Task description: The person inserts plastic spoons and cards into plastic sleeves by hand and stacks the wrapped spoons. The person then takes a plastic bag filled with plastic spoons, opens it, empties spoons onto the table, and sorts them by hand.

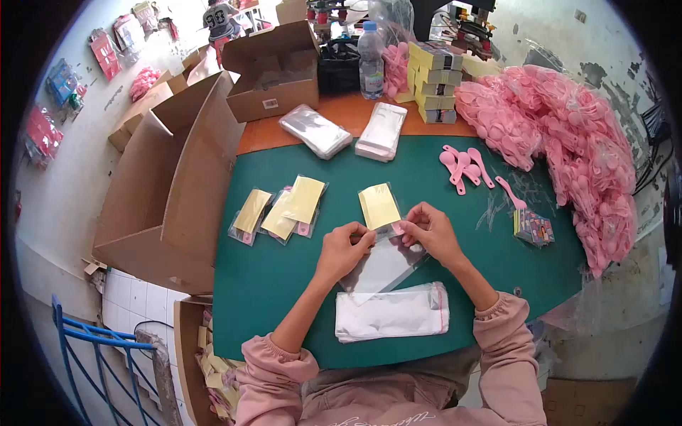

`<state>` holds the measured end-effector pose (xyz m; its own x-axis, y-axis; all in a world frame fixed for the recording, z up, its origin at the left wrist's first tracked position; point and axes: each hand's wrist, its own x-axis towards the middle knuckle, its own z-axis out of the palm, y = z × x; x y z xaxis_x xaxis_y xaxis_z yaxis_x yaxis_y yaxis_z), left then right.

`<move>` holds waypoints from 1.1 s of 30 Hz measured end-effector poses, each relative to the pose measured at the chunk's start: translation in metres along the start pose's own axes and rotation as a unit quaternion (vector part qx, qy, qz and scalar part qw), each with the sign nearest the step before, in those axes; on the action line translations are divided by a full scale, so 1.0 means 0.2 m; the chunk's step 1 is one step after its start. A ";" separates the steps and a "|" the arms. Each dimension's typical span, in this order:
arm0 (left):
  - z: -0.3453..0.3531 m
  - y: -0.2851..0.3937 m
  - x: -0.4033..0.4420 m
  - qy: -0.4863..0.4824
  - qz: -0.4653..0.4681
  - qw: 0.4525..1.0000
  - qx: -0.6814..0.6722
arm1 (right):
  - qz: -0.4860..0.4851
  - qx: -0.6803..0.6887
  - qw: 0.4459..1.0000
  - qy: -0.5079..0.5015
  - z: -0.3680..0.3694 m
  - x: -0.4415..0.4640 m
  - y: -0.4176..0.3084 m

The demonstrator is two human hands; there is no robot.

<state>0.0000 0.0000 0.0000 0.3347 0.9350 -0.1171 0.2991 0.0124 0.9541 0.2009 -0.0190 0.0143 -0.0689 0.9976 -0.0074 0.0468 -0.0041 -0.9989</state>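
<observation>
Here, yellow-card packet (380, 204), lower edge between hands (345, 250)

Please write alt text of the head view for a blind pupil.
A person's left hand and right hand hold a yellow card in clear plastic at a green table. Similar packets lie to the left; pink spoons lie to the right.

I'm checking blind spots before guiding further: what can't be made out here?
Head view:
Pink piece in held packet: partly hidden by yellow card and right hand.
Printing on small card stack: too small to read.
Low cardboard box: partly hidden by table and left sleeve.
Sweater lettering: cut off by bottom edge.
</observation>
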 end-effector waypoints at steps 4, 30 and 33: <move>0.01 0.08 -0.03 0.039 -0.017 0.999 -0.022 | -0.007 -0.021 0.999 0.045 0.03 -0.01 -0.01; -0.03 0.13 -0.01 0.107 0.197 0.935 0.277 | 0.047 -0.703 0.652 0.280 -1.01 0.12 0.01; 0.15 0.13 -0.02 0.080 0.213 0.925 0.305 | -0.022 -0.724 0.614 0.313 -1.01 0.13 0.00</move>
<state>0.0326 -0.0135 0.0167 0.4165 0.8498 0.3232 0.6358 -0.5263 0.5646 0.3994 0.0203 0.0240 0.2729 0.8277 0.4904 0.9272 -0.3622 0.0953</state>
